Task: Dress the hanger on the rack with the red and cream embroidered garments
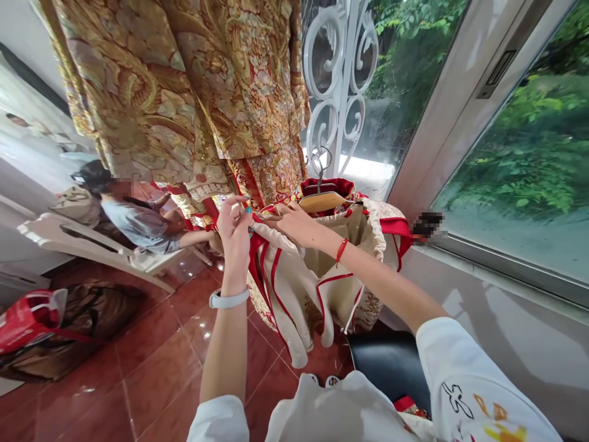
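The left hand [234, 230] pinches the edge of a cream garment with red trim [288, 288], which hangs open on a hanger [324, 201] beside the window [519, 153]. The right hand [297, 222] lies against the garment's top edge; its fingertips are hidden, so I cannot tell whether it grips. A gold embroidered garment [175, 92] hangs just behind.

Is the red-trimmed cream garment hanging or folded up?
Hanging: the cream garment dangles in loose panels below the left hand and right hand, and a hanger, hook upward, shows at its top.
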Available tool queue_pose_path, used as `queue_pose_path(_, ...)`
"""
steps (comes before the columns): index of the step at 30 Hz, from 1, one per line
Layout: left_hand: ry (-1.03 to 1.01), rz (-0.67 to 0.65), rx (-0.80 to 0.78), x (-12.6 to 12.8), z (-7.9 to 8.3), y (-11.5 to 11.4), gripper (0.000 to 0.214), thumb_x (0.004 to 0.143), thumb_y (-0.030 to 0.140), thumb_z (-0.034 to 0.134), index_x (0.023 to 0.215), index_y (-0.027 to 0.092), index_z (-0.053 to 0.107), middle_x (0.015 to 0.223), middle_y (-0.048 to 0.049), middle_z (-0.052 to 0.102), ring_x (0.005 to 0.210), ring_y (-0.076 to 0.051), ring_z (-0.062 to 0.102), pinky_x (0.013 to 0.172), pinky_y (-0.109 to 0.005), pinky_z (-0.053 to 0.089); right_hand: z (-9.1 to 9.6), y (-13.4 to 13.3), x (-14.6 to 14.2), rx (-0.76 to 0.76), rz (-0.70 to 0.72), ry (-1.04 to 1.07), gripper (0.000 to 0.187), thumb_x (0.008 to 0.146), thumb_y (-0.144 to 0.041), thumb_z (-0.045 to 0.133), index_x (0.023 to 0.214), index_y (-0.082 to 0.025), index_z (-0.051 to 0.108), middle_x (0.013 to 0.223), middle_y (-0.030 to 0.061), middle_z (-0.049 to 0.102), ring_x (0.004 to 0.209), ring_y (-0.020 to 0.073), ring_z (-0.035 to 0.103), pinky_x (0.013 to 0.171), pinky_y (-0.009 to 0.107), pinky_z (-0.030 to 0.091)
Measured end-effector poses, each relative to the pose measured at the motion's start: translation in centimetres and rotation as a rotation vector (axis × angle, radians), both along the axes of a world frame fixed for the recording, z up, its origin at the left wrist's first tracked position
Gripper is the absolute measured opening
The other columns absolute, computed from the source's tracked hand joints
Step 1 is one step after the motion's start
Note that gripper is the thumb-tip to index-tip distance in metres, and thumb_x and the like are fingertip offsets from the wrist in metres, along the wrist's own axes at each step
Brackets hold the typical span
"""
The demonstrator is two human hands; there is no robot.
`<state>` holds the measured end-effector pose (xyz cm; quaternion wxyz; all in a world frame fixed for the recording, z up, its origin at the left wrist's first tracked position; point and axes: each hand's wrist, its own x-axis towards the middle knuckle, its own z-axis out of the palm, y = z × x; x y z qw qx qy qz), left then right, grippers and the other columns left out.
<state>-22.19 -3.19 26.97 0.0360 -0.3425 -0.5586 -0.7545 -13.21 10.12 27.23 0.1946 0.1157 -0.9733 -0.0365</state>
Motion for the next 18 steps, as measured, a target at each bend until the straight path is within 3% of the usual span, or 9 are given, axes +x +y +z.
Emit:
queue_pose_path(2,0.074,0.071,-0.015,0.1,0.7,0.6,0.014,0.076,0.021,0.064,0.090,0.021,0.059,0.058,0.0074,0.033,0.052,-0.009,0.034,0.051,-0.023,0.027,0.5,-0.5,-0.6,0.025,-0.029,-0.060,0.038,0.091,-0.007,0.049,0.127,-0.015,0.057,0.115,0.0126,0.067,0.111,0.0282,0.049,0.094,0.042,0.034)
queue_pose_path(5,0.208,0.125,-0.083,0.3,1.6,1.1,0.010,0.079,0.014,0.059,0.087,0.020,0.061,0.058,0.0065,0.034,0.053,-0.010,0.033,0.052,-0.025,0.026,1.0,-0.9,-1.6,0.002,-0.065,-0.156,0.030,0.087,-0.006,0.053,0.115,-0.013,0.062,0.117,0.0142,0.065,0.115,0.0294,0.051,0.090,0.040,0.040)
queue_pose_path(8,0.282,0.110,-0.143,0.4,2.1,1.1,0.018,0.078,0.006,0.055,0.088,0.021,0.060,0.059,0.0063,0.036,0.053,-0.011,0.035,0.053,-0.026,0.027,1.0,-1.1,-2.1,-0.134,-0.072,-0.107,0.019,0.092,-0.012,0.051,0.108,-0.013,0.062,0.116,0.0136,0.065,0.114,0.0272,0.054,0.087,0.037,0.043)
queue_pose_path(12,0.309,0.141,-0.143,0.3,2.5,0.7,0.029,0.075,-0.003,0.049,0.089,0.021,0.057,0.058,0.0069,0.034,0.052,-0.012,0.035,0.052,-0.026,0.025,1.4,-1.1,-2.0,-0.367,-0.005,0.028,0.018,0.099,-0.019,0.041,0.107,-0.013,0.056,0.108,0.0094,0.064,0.098,0.0198,0.060,0.082,0.030,0.043)
queue_pose_path(15,0.332,0.174,-0.181,0.9,2.7,0.5,0.035,0.075,-0.005,0.045,0.092,0.021,0.059,0.058,0.0065,0.032,0.052,-0.013,0.034,0.053,-0.027,0.025,2.3,-1.8,-2.2,-0.409,-0.217,0.086,0.022,0.098,-0.022,0.041,0.116,-0.011,0.049,0.113,0.0124,0.060,0.090,0.0209,0.061,0.074,0.030,0.043)
queue_pose_path(18,0.400,0.263,-0.261,2.4,2.7,0.6,0.035,0.078,-0.005,0.045,0.095,0.021,0.061,0.060,0.0058,0.036,0.054,-0.013,0.036,0.055,-0.028,0.027,2.7,-2.7,-3.2,-0.365,-0.355,-0.022,0.021,0.097,-0.021,0.039,0.112,-0.011,0.051,0.104,0.0129,0.063,0.085,0.0236,0.061,0.071,0.032,0.043)
